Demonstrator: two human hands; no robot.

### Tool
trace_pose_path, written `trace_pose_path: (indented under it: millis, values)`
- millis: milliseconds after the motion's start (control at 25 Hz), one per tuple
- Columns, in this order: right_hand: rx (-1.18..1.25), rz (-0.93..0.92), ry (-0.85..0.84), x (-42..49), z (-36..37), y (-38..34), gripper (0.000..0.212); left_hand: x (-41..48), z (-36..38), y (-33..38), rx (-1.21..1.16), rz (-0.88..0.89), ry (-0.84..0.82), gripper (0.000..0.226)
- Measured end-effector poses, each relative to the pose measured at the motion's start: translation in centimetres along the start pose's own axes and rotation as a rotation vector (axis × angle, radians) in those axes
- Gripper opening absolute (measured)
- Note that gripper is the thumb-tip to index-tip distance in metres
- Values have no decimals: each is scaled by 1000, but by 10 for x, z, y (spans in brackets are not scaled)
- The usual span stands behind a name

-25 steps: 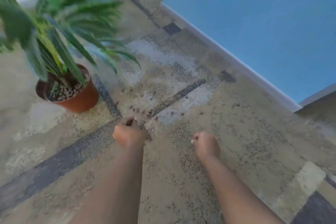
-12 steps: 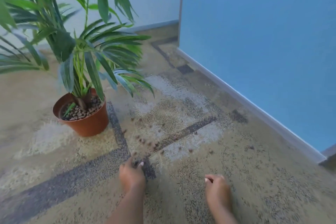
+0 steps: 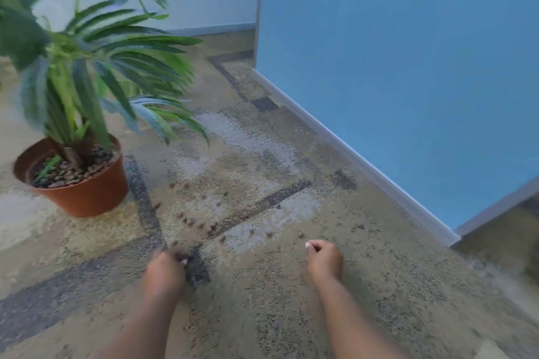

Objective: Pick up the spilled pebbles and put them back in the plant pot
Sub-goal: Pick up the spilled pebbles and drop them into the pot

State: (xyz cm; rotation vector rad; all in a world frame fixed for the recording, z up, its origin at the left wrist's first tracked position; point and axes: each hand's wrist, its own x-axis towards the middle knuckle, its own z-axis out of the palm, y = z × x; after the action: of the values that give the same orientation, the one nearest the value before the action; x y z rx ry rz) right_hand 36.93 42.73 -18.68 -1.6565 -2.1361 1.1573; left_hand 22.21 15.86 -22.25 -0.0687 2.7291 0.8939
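Both bare forearms extended forward and downward from the lower edge of the view. The left hand was curled, knuckles up, its fingertips bunched together and blurred. The right hand formed a loose fist, thumb pressed against the forefinger, well apart from the left.

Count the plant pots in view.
1: the terracotta plant pot stands on the carpet at left, beyond the left hand. None visible elsewhere.
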Motion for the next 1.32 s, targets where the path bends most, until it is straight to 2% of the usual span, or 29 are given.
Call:
trace_pose_path:
  millis: [160,240,320,440,520,640,680,720,800,840,880,1000,1080,1160,1280,1320]
  values:
    - [0,80,251,51,-39,13,24,2,11,3,243,241,-5,43]
    - [1,78,306,74,-57,15,29,0,19,-3,302,319,42,48]
    - [-49,66,256,97,-68,15,34,-6,27,-10,303,349,113,46]
    - [-237,64,76,127,-74,15,34,-14,31,-14,274,444,213,39]
    - [-303,58,44,136,-69,17,31,-12,32,-15,284,468,216,33]
    - [-320,-18,163,127,-56,10,16,-6,34,-16,262,412,219,24]
    - [-318,-92,119,119,-50,5,11,-6,35,-16,247,404,222,22]
    - [-283,-161,7,110,-42,-1,12,-8,33,-13,227,415,224,20]
    - [-192,-229,-313,87,-24,-11,28,-14,26,-1,114,376,225,18]
    - [-207,-272,-409,77,-13,-13,36,-17,20,7,-4,287,229,18]
    - [-256,-327,-419,72,-1,-12,38,-17,16,13,-116,181,250,20]
    - [-366,-420,-201,67,27,-7,18,-5,2,17,-157,37,347,26]
    - [-398,-431,-101,66,31,-6,11,9,-5,15,-152,-48,267,37]
    - [-407,-421,-71,63,31,-10,11,20,-12,15,-138,-116,167,41]
    - [-306,-368,-79,50,28,-19,14,30,-14,16,13,-81,85,14]
    - [-266,-355,-97,43,30,-21,13,33,-13,15,56,-62,83,12]
